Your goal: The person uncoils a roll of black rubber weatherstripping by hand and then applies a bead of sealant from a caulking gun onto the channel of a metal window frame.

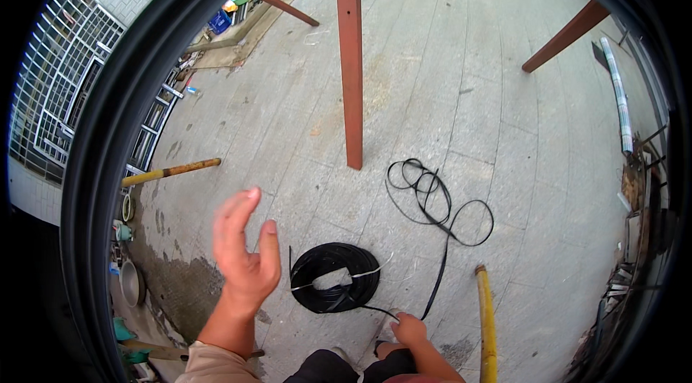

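Black cord (pixel 308 260) lies coiled on grey paving (pixel 288 131) before me, pale ties (pixel 363 275) apparently keeping it bundled; my right hand (pixel 410 330) grips a strand, seemingly to control slack, while my left hand (pixel 245 266) hovers open, empty.

The coil of black cable (pixel 310 264) has a smooth, plastic-looking jacket with a low sheen. The stone paving (pixel 288 95) is matt and finely rough. The red-brown post (pixel 349 59) looks smoothly painted; on the left, the yellow pole (pixel 173 171) has worn, brown-blotched paint. The beige sleeve (pixel 216 363) is matt cloth, the round basin (pixel 132 283) dull grey.
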`<move>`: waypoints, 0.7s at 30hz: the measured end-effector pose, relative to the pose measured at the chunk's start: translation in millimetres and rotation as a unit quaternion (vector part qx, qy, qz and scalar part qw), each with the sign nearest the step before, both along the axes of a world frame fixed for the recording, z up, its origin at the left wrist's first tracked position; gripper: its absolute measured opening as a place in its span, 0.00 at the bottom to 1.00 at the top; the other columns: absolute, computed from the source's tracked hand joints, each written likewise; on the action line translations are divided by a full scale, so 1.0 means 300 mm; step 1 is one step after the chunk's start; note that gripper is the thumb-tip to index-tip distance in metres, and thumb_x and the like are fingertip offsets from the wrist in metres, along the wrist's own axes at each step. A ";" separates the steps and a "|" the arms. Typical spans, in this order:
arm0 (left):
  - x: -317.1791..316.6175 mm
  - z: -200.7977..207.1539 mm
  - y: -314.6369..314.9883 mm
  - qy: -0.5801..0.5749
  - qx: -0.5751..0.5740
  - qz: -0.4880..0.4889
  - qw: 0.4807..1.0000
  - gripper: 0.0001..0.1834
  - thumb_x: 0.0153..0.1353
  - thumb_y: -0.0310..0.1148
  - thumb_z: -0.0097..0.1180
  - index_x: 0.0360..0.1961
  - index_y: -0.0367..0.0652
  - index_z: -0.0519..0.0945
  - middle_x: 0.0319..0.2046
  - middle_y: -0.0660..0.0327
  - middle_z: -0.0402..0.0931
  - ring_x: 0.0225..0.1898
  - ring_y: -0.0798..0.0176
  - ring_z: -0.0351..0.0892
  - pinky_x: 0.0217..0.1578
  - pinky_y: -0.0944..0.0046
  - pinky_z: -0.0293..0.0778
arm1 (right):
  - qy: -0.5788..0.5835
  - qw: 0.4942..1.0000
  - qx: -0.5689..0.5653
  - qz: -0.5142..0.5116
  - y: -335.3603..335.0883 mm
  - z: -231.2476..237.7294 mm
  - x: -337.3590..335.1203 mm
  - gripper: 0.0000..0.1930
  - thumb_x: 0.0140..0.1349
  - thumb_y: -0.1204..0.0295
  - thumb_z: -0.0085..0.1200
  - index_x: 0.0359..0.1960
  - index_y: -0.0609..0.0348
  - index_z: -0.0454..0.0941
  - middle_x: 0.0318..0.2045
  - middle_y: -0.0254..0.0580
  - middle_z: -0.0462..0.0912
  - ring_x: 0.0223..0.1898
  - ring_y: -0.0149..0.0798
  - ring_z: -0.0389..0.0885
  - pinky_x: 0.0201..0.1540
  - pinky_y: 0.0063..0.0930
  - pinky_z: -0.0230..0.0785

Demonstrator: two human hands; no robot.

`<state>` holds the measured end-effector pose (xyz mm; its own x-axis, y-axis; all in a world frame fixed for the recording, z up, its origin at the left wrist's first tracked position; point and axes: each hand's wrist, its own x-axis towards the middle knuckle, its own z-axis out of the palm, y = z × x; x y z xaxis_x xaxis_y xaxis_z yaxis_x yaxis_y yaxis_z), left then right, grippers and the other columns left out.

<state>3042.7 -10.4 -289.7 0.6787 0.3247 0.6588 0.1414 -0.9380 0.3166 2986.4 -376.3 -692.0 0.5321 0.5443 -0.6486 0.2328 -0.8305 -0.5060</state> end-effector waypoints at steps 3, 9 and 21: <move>0.086 0.281 0.004 -0.054 0.140 -0.063 0.987 0.23 0.59 0.14 0.59 0.57 0.37 0.80 0.52 0.48 0.80 0.57 0.44 0.81 0.60 0.48 0.77 | -0.038 0.999 -0.006 -0.038 -0.075 0.063 0.139 0.23 0.65 0.53 0.63 0.55 0.54 0.84 0.46 0.51 0.90 0.49 0.57 0.88 0.53 0.51 0.79; 0.157 0.707 0.011 0.000 0.311 0.156 0.938 0.21 0.71 0.32 0.57 0.63 0.42 0.81 0.58 0.52 0.83 0.65 0.48 0.80 0.74 0.36 0.62 | -0.075 0.988 -0.002 -0.132 -0.165 0.227 0.395 0.22 0.64 0.56 0.65 0.54 0.56 0.85 0.39 0.50 0.91 0.46 0.54 0.89 0.50 0.49 0.80; 0.242 0.666 0.155 0.120 0.222 0.330 0.910 0.39 0.56 0.39 0.75 0.70 0.44 0.77 0.61 0.46 0.80 0.59 0.43 0.82 0.60 0.49 0.77 | -0.099 0.988 0.035 -0.116 0.088 0.594 0.681 0.24 0.64 0.58 0.66 0.57 0.58 0.84 0.41 0.49 0.91 0.44 0.53 0.90 0.48 0.47 0.80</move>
<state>3115.2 36.2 -89.9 0.5745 0.4518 0.6826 0.7348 -0.6520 -0.1869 3190.6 -349.9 -513.9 0.7606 0.4322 -0.4844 0.1402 -0.8379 -0.5276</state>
